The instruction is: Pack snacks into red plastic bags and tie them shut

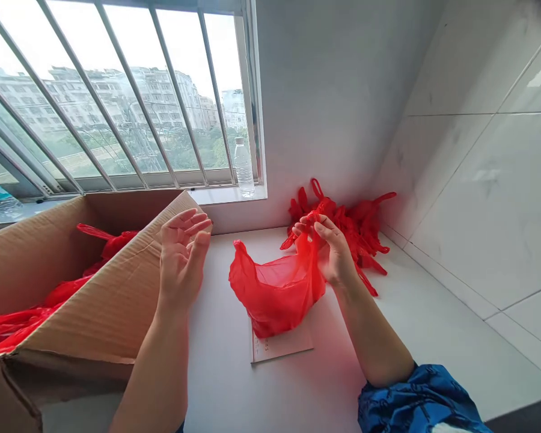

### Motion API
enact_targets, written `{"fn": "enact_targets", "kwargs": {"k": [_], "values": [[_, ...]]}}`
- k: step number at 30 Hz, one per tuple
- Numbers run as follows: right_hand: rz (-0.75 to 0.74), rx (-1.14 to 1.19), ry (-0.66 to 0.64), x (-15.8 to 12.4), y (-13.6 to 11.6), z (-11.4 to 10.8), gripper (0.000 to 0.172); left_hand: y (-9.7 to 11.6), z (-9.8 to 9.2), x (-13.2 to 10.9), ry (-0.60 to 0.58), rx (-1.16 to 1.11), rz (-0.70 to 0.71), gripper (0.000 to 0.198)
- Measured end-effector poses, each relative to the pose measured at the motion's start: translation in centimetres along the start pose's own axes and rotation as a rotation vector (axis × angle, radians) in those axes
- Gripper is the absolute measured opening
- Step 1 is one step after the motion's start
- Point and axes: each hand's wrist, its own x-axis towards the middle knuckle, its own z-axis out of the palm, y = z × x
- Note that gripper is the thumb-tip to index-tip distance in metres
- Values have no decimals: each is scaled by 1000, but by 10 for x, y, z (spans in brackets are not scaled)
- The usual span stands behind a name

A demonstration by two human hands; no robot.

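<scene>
A thin red plastic bag (275, 291) hangs from my right hand (331, 246), whose fingers pinch it near its top right corner. The bag's other upper corner sticks up at the left with nothing holding it. My left hand (183, 258) is raised, palm up with its fingers apart and nothing in it, to the left of the bag and in front of the cardboard box's side. Partly covered by the bag, a flat pale booklet or card (284, 346) lies on the white surface.
A cardboard box (90, 307) holding red bags (67, 293) stands at the left. Behind my right hand, a pile of red bags (369, 228) lies against the wall. A clear bottle (244, 168) stands on the sill of the barred window. Tiled wall (478, 198) bounds the right.
</scene>
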Motion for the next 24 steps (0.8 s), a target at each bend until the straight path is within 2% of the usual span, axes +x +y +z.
{"fn": "enact_targets", "kwargs": {"k": [2, 4, 5, 6, 7, 8, 9, 12, 15, 18, 22, 24], "values": [[-32, -138, -49, -2, -2, -2, 25, -9, -10, -12, -223, 164, -49, 82], [-72, -273, -110, -5, -4, -2, 36, -14, -14, -23, -520, 293, -156, 97], [-78, -343, -151, -6, -4, -1, 42, -16, -12, -27, -653, 327, -203, 93], [-75, -420, -196, -9, -3, 0, 47, -15, -8, -30, -749, 336, -233, 81], [-68, -504, -239, -12, -2, 2, 52, -14, -2, -33, -795, 314, -248, 64], [-66, -595, -274, -16, 0, 4, 56, -11, 5, -35, -795, 266, -256, 47], [-72, -683, -300, -21, 2, 7, 60, -8, 13, -37, -759, 194, -256, 39], [-111, -886, -324, -35, 14, 14, 66, -1, 34, -45, -636, -38, -305, 44], [-134, -963, -336, -46, 28, 19, 57, 2, 44, -56, -712, 7, -304, 27], [-98, -848, -314, -53, 39, 18, 29, 0, 43, -62, -806, 58, -309, 20], [192, -459, -144, -55, 42, 11, 23, -9, 30, -53, -836, -352, -564, 31], [269, -317, -123, -54, 42, 10, 21, -15, 25, -47, -808, -545, -668, 34]]}}
